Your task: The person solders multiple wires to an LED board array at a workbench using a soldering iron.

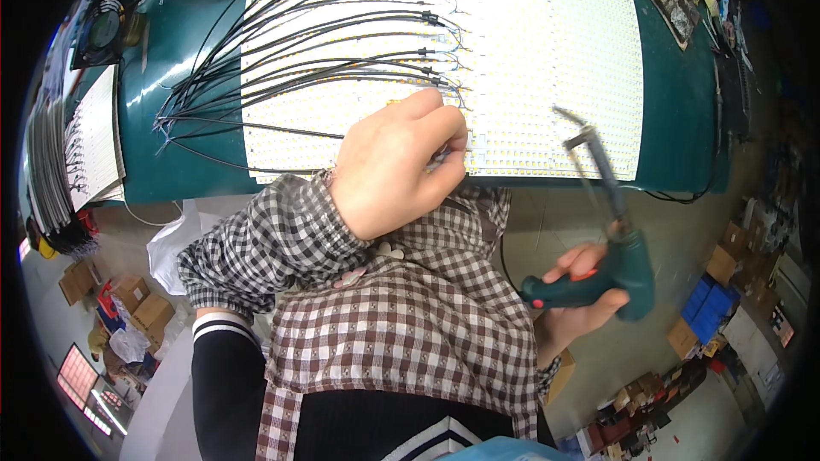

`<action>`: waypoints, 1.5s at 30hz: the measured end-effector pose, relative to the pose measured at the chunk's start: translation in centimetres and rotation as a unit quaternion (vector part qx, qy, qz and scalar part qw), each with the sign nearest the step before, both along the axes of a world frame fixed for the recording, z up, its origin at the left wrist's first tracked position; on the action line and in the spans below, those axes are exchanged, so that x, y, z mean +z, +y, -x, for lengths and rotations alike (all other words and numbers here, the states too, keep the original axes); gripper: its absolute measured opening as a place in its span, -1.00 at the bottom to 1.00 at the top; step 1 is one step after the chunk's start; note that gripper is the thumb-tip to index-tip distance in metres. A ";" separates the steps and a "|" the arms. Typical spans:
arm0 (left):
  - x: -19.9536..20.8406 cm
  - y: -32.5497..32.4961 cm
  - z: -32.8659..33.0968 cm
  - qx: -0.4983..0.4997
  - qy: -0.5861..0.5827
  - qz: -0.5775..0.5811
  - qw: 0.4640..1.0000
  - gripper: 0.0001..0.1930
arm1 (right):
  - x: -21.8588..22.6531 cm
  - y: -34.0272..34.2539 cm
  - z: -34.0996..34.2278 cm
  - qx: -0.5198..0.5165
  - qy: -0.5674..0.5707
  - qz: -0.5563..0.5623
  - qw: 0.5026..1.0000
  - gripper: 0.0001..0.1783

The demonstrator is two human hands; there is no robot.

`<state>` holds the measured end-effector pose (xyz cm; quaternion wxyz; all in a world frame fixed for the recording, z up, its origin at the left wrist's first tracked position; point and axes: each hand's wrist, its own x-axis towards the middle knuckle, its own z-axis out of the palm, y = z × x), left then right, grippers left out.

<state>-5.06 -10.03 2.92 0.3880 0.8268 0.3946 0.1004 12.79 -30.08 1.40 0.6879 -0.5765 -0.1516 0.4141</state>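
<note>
A large panel of white LED boards [555, 59] lies on the green table, dotted with small yellowish chips. Several black cables [342, 21] fan out from a bundle at its left and end in thin wires along the panel's middle. My left hand [401, 166] rests over the panel's near edge, fingers curled and pinched on a black cable that runs in from the left; the cable's tip is hidden under the fingers. Off the table's front edge, my right hand [585, 290] grips a green soldering gun [632, 277], its thin bent tip pointing up over the panel's near right corner.
The green table [184, 51] extends left and right of the panel. At its left are a stack of strip boards with cables [94, 136] and a black fan [104, 29]. A dirty flat tray [666, 0] sits at the far right. Cardboard boxes [149, 316] stand on the floor.
</note>
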 end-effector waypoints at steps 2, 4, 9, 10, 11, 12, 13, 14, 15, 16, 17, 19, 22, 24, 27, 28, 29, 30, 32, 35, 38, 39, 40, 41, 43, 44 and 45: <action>0.0 -0.1 0.1 -0.011 0.006 -0.009 1.000 -0.88 | -1.1 2.4 -2.1 -0.016 0.087 -0.135 0.987 0.08; 0.4 -0.2 0.6 -0.010 0.001 -0.002 1.000 -0.82 | -1.9 5.3 -5.4 0.015 0.130 -0.149 0.980 0.01; 2.9 1.3 6.3 0.026 -0.004 0.087 0.996 -0.67 | -4.1 10.8 -10.7 0.013 0.160 -0.124 0.979 -0.02; 3.7 1.8 8.3 0.075 0.036 0.112 0.990 -0.69 | -4.7 11.6 -11.2 0.015 0.169 -0.139 0.976 -0.03; 4.1 2.7 10.5 0.075 0.039 0.076 0.994 -0.71 | -5.0 11.9 -11.5 0.016 0.181 -0.145 0.973 -0.05; 4.4 3.8 12.7 0.088 0.042 0.058 0.994 -0.74 | -5.4 12.0 -11.5 0.046 0.187 -0.153 0.969 -0.05; 4.3 4.6 14.7 0.125 0.028 0.062 0.990 -0.75 | -5.7 12.0 -11.4 0.043 0.210 -0.153 0.965 -0.10; 4.0 5.2 16.6 0.172 0.030 0.077 0.982 -0.76 | -6.0 11.9 -11.3 0.027 0.230 -0.145 0.962 -0.14; 3.8 5.8 18.3 0.174 0.031 0.028 0.984 -0.74 | -6.2 11.7 -11.3 0.046 0.225 -0.153 0.961 -0.14; 3.7 5.9 19.8 0.181 0.062 -0.006 0.982 -0.72 | -6.0 11.2 -11.2 0.038 0.217 -0.146 0.964 -0.14; 3.6 6.0 20.8 0.201 0.062 -0.060 0.976 -0.69 | -6.2 11.0 -11.2 0.045 0.219 -0.154 0.963 -0.13; 3.6 4.8 21.5 0.270 0.091 -0.190 0.940 -0.68 | -6.1 11.0 -11.6 0.067 0.246 -0.159 0.954 -0.12; 3.0 1.0 19.0 0.506 0.042 -0.247 0.825 -0.72 | -6.2 11.9 -12.8 0.065 0.231 -0.163 0.957 -0.12; 2.8 -1.8 16.4 0.570 -0.001 -0.077 0.818 -0.75 | -6.0 12.5 -13.5 0.020 0.229 -0.166 0.959 -0.12; 0.2 -3.9 12.6 0.553 -0.075 0.072 0.827 -0.69 | -6.4 13.8 -13.6 0.030 0.235 -0.160 0.958 -0.12; -0.4 -4.1 12.0 0.538 -0.118 0.061 0.833 -0.67 | -6.5 14.1 -13.5 0.021 0.242 -0.151 0.958 -0.13; -0.7 -4.3 11.9 0.555 -0.116 0.049 0.822 -0.67 | -6.7 14.1 -13.4 0.028 0.232 -0.144 0.961 -0.13; -0.5 -4.2 12.1 0.562 -0.127 0.065 0.815 -0.66 | -6.4 13.9 -13.1 0.044 0.232 -0.145 0.961 -0.13; -0.5 -4.1 12.2 0.571 -0.145 0.067 0.805 -0.64 | -6.6 14.0 -13.2 0.033 0.227 -0.148 0.962 -0.13; 0.0 -4.3 11.9 0.564 -0.048 -0.010 0.824 -0.63 | -6.5 14.0 -13.3 0.022 0.223 -0.138 0.965 -0.11; 0.8 -5.0 11.1 0.544 0.026 -0.142 0.827 -0.61 | -6.4 14.0 -13.5 0.030 0.209 -0.143 0.967 -0.10; 1.1 -5.1 10.8 0.551 0.011 -0.132 0.824 -0.63 | -6.3 14.1 -13.4 0.028 0.209 -0.144 0.967 -0.11; 1.3 -5.2 10.6 0.558 -0.006 -0.122 0.821 -0.66 | -6.3 14.3 -13.4 0.044 0.213 -0.146 0.965 -0.11; 1.4 -5.3 10.4 0.560 -0.007 -0.126 0.819 -0.66 | -6.3 14.4 -13.4 0.046 0.215 -0.150 0.964 -0.12; 1.6 -5.3 10.2 0.581 -0.295 0.064 0.756 -0.71 | -6.2 14.5 -13.5 0.053 0.215 -0.155 0.963 -0.12; 1.8 -5.3 10.4 0.597 -0.281 0.056 0.750 -0.71 | -5.9 14.4 -13.3 0.056 0.218 -0.154 0.962 -0.13; 1.7 -5.2 10.3 0.610 -0.299 0.079 0.730 -0.70 | -6.0 14.5 -13.4 0.050 0.220 -0.157 0.962 -0.13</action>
